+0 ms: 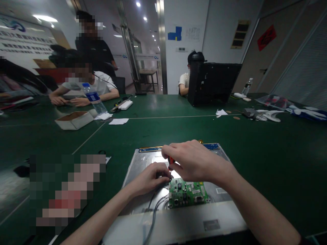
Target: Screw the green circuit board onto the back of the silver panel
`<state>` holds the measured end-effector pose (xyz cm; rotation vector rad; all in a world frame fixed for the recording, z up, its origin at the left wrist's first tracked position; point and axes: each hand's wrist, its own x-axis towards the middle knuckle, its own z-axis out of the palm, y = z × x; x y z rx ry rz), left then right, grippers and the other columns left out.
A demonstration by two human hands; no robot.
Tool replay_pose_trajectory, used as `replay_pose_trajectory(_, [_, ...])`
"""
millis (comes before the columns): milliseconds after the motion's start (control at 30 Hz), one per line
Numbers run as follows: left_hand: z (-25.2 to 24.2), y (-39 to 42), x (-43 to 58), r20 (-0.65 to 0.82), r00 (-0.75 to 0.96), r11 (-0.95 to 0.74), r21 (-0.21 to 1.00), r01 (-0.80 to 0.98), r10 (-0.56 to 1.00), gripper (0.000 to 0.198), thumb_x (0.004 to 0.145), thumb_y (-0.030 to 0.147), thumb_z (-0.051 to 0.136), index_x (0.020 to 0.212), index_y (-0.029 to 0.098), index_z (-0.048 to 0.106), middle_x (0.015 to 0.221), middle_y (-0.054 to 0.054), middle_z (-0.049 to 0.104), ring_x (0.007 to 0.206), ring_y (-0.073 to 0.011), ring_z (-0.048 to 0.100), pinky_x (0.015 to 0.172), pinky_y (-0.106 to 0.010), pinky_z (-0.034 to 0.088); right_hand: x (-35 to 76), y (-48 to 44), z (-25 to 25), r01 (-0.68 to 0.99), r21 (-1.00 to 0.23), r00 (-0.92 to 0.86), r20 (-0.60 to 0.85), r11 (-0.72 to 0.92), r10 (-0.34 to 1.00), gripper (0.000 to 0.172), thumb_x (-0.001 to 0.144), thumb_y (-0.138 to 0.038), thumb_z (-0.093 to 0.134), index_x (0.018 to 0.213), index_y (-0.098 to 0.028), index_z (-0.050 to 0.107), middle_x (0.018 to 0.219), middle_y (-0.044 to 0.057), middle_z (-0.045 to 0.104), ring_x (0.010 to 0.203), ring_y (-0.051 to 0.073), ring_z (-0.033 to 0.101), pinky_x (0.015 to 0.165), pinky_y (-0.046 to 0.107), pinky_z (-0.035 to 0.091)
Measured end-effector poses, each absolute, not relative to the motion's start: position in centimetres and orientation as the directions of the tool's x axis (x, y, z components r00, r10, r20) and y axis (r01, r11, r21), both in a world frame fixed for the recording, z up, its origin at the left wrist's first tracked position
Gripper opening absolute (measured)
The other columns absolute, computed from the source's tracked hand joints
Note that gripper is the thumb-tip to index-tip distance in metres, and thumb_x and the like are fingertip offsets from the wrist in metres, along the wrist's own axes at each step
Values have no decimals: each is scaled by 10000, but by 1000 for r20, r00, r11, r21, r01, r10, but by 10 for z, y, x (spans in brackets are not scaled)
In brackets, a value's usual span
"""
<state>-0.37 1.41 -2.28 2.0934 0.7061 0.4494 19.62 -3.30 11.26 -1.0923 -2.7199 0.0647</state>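
A metal-backed display panel (134, 168) lies in front of me, with a green circuit board (187, 192) on its back. Wrapped around a red-handled screwdriver (171, 160), my right hand (191, 160) holds it nearly upright over the board's upper left corner. Close beside the screwdriver's tip, the fingers of my left hand (153, 175) are pinched together; what they hold, if anything, is too small and hidden. Grey cables (153, 221) run from the board's left side toward me. Along the panel's far edge is a narrow blue circuit strip (148, 149), partly covered by my right hand.
The green table (153, 127) carries an open white box (74, 122), a water bottle (94, 98), a black monitor-like unit (214, 83) and white gloves (268, 115). Several people are around the far side. A blurred-out patch (71, 190) covers something at my left.
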Motion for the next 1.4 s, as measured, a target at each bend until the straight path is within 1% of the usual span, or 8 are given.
replay_pose_trajectory(333, [-23,13,-2,58,766,-460,828,322,641,125,856,233,591,873,138,672,835,-54,676,784,-194,593,744,-306,469,198,-33,114,697,-93,-694,164,711,701,168,840,-182,543,1004,-184,506,921,27,655,686,143,550,504,276,210])
replay_pose_trajectory(433, [-24,14,-3,52,775,-462,827,321,630,122,865,230,591,880,140,671,844,-54,678,786,-193,594,739,-300,468,197,-34,114,706,-91,-687,156,703,710,157,842,-197,553,990,-181,505,893,29,653,662,139,535,498,277,212])
replay_pose_trajectory(633, [-24,14,-5,37,779,-467,818,336,626,132,883,238,580,906,150,676,860,-52,683,805,-194,595,756,-309,473,195,-34,113,709,-85,-678,188,700,711,117,846,-200,523,960,-180,511,838,19,648,616,131,502,488,276,199])
replay_pose_trajectory(833, [-21,14,-4,31,755,-449,819,356,655,105,841,222,609,867,151,683,843,-49,687,786,-190,591,732,-301,475,195,-32,112,739,-77,-644,209,669,736,90,847,-236,518,918,-182,526,776,8,648,581,127,467,481,284,169])
replay_pose_trajectory(1033, [-17,13,-3,42,753,-459,814,355,657,100,830,206,613,860,157,695,826,-38,682,772,-181,589,715,-288,460,200,-35,119,735,-126,-635,217,666,741,88,843,-245,538,907,-186,526,780,1,648,601,119,469,502,277,195])
replay_pose_trajectory(1200, [-14,11,-3,19,752,-442,819,366,658,104,826,201,608,871,156,691,828,-38,678,787,-183,594,727,-288,463,203,-36,123,756,-118,-616,205,644,761,87,844,-232,538,918,-187,528,781,3,649,615,120,483,514,277,198])
replay_pose_trajectory(1300, [-12,10,-3,48,717,-460,797,392,695,96,831,206,604,869,163,681,852,-40,674,802,-188,593,733,-296,464,208,-35,125,770,-108,-600,214,629,771,102,853,-241,534,942,-190,526,798,7,656,624,122,495,521,282,208])
replay_pose_trajectory(1400, [-10,9,-1,127,644,-490,763,422,754,109,863,215,569,851,164,664,846,-44,669,795,-190,589,733,-307,462,213,-34,126,793,-84,-573,229,603,786,100,852,-250,535,932,-192,523,793,8,655,633,126,505,531,282,218])
